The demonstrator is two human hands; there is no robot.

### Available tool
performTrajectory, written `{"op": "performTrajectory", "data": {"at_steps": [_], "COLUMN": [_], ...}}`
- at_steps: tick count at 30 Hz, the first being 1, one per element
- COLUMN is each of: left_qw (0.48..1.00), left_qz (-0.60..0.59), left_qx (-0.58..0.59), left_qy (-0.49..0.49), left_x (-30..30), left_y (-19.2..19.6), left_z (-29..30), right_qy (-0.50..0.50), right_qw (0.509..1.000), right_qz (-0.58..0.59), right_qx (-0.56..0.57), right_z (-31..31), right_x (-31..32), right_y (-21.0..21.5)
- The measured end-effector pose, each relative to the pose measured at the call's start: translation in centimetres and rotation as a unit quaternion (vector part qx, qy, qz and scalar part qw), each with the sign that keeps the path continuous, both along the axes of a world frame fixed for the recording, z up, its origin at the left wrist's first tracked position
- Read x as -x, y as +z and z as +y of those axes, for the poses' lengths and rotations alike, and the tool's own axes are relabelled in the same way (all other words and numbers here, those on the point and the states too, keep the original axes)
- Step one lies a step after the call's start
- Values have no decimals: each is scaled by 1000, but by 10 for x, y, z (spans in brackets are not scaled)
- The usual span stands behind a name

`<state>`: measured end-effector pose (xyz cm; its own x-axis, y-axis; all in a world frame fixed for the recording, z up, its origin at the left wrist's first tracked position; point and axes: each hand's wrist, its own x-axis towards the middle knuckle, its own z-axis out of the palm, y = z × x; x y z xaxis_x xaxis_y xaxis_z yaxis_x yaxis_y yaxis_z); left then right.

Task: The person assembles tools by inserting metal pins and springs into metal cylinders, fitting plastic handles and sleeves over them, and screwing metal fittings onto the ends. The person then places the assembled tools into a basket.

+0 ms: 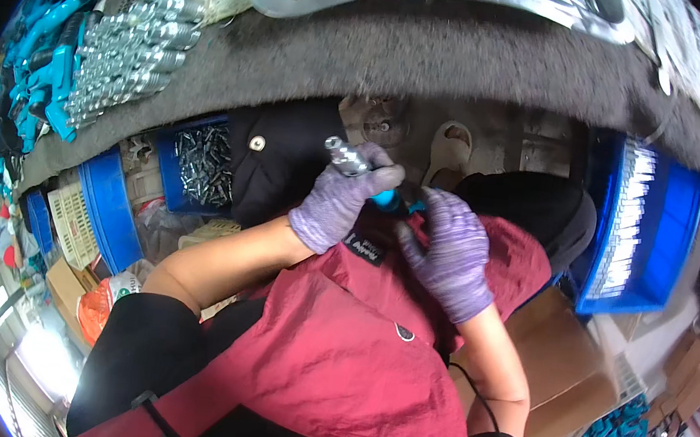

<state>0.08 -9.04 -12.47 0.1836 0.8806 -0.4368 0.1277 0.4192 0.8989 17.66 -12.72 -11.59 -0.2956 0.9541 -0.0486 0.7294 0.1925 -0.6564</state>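
Over my lap, my left hand, in a purple-grey knit glove, is closed around a tool piece with a shiny metal head. A teal section of that piece shows below my fingers, toward the right hand. My right hand, gloved alike, is beside that teal end with its fingers bent and thumb apart. A small teal and dark bit shows by its fingertips; what it grips there is too small to make out. A red apron lies beneath both hands.
A metal tray of small metal parts stands on the grey cloth-covered bench. Metal fittings and teal tool bodies crowd its left. Blue bins stand right and left below. A cardboard box is at my right.
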Motion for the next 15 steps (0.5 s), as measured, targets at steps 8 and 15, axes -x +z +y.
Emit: {"op": "performTrajectory", "data": {"at_steps": [8,15], "left_qw": [694,993], "left_qz": [610,-56], "left_qx": [-209,68], "left_qy": [-319,84], "left_x": [29,52], "left_y": [-72,-57], "left_z": [23,38], "right_qy": [151,202], "right_qw": [970,964], "right_qz": [-113,74], "right_qx": [152,158], "right_z": [51,83], "right_x": [29,41], "right_y": [-51,-57]}}
